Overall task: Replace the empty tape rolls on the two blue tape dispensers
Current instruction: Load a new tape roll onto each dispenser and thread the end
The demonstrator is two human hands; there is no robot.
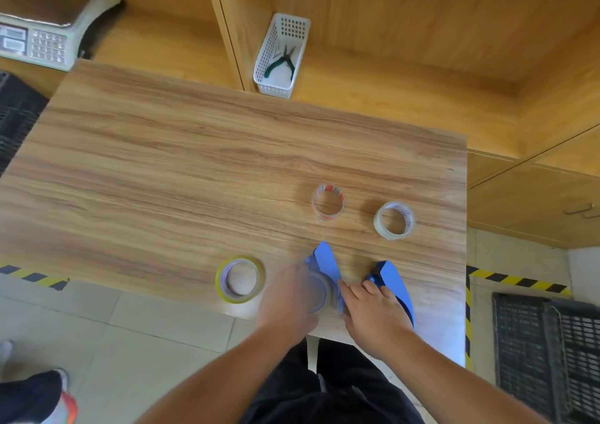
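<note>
Two blue tape dispensers lie near the table's front edge. My left hand (289, 300) is blurred and grips the roll (319, 292) mounted on the left dispenser (326, 261). Beside it, my right hand (373, 310) rests flat on the right dispenser (394, 280), with its fingers reaching toward the left one. A yellowish tape roll (239, 280) lies flat to the left of my hands. Farther back lie a nearly bare roll with red print (328, 201) and a clear tape roll (394, 220).
The wooden table (194, 164) ends just below my hands. Behind it, a wooden shelf holds a white basket (282, 55) with pliers and a scale (35, 39). Black crates (545, 352) stand at right, with yellow-black floor tape there.
</note>
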